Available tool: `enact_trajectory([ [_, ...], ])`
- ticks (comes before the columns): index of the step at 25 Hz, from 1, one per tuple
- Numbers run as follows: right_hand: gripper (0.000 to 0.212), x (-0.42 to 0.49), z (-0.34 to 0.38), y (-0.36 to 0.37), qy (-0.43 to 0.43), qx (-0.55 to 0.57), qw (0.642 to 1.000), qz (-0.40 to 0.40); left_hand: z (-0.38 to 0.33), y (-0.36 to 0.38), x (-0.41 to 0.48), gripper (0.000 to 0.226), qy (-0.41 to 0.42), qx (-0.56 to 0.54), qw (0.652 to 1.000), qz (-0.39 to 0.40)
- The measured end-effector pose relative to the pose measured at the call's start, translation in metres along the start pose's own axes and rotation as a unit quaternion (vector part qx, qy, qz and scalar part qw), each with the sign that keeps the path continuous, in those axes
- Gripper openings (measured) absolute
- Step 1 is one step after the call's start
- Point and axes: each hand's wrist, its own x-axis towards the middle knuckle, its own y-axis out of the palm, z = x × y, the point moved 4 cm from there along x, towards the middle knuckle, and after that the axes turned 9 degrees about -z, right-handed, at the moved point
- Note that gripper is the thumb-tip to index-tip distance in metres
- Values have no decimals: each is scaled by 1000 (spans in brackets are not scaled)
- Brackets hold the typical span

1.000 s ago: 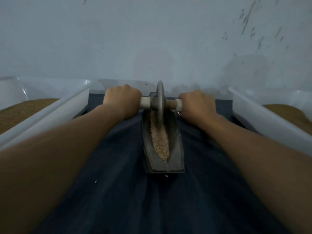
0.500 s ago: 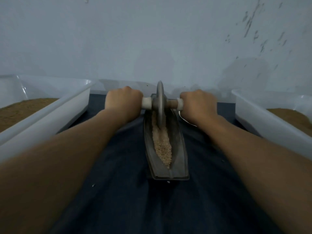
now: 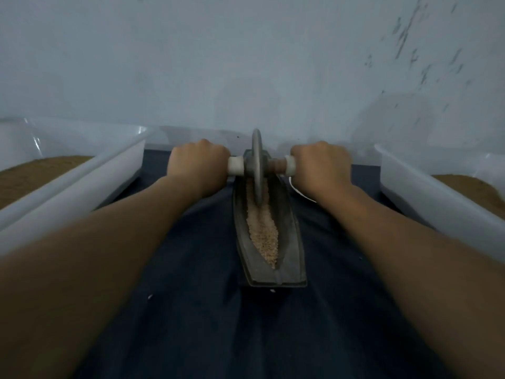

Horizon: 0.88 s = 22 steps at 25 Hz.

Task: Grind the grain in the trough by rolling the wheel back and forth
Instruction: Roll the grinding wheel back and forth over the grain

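Your left hand (image 3: pixel 199 162) and right hand (image 3: pixel 320 165) grip the wheel (image 3: pixel 257 165) axle at the trough's (image 3: pixel 289 242) far end; the grain (image 3: pixel 263 236) nearer you looks coarse (plenty of rolling left).

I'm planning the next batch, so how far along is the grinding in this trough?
Done: grain lies along the trough, and the left hand and right hand grip the handle. In hand: the wheel stands in the groove at the far end. Left: the near grain looks coarse, not powdery, so more passes seem needed.
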Motion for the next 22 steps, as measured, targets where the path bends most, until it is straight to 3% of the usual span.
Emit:
enact_trajectory([
  [3,11,1,-1,-7,-13,-3,999,42,3,-6,-6,16,6,-13,999,35],
  [6,24,-58,-15,-29,-88,-4,993,-73,6,-27,-59,12,86,-4,989,-118],
  [8,25,-64,-27,-37,-94,-5,988,-124,10,-32,-65,16,109,-16,981,-161],
  [10,25,-50,-19,-26,-79,-35,992,-90,7,-20,-57,16,80,11,988,-130],
  [13,10,-6,0,1,-15,-23,1000,4,-3,-4,-16,12,-8,7,999,-38],
  [16,16,8,3,-4,-19,-24,999,40,-2,-4,-9,15,-39,-20,999,2],
  [17,13,-3,0,-13,-46,-17,998,38,0,-9,-23,11,-29,-21,999,-15],
  [19,7,-39,-8,-27,-104,-25,994,-23,1,-24,-61,28,30,-9,995,-99],
  [22,12,-63,-17,-37,-81,14,993,-89,5,-39,-66,37,71,2,985,-154],
])
